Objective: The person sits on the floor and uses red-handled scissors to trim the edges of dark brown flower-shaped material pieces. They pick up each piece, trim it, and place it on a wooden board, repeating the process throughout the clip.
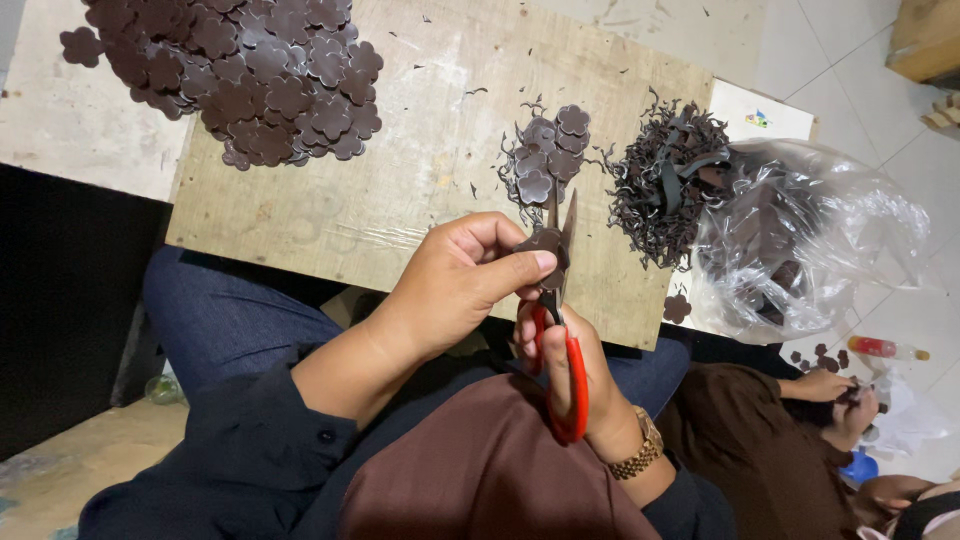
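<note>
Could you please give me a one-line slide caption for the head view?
Left hand holds a dark flower-shaped piece while the right hand trims it with red-handled scissors over a plywood board.

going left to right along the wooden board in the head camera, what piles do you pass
Big pile of dark flower-shaped cutouts → small pile of flower cutouts → tangle of dark trimmings → clear plastic bag holding more dark pieces.

Scissors (565, 370) — red handles. Flower-shaped cutouts (240, 75) — dark brown. Board (420, 130) — pale tan wood grain. Plastic bag (810, 240) clear. Wristwatch (640, 450) gold.
</note>
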